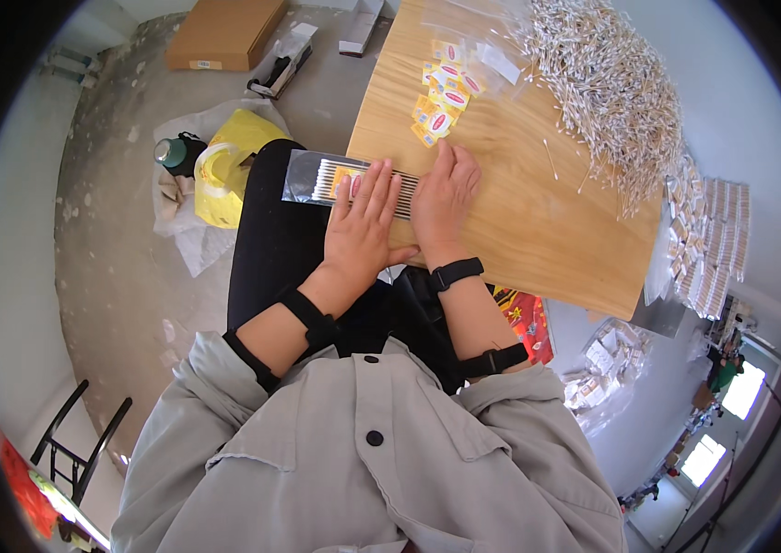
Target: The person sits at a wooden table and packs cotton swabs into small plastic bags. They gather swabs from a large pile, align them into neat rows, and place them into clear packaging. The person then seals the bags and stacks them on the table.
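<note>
A clear plastic bag of cotton swabs (323,181) lies across the left edge of the wooden table, its left end sticking out over my dark-clothed leg. Inside, the swabs lie side by side in a row with a yellow printed card. My left hand (360,226) rests flat on the bag, fingers stretched and thumb out to the right. Close against the bag's right end is my right hand (444,195), its fingers curled together; what they hold, if anything, is hidden. Beyond it lie several yellow and white cards (446,97) in an overlapping pile.
A large heap of loose cotton swabs (607,92) covers the table's far right, with one stray swab (550,158) nearer. Stacked swab packs (717,230) stand past the right edge. On the floor at left are a yellow bag (220,189), a green-capped bottle (169,152) and a cardboard box (224,32).
</note>
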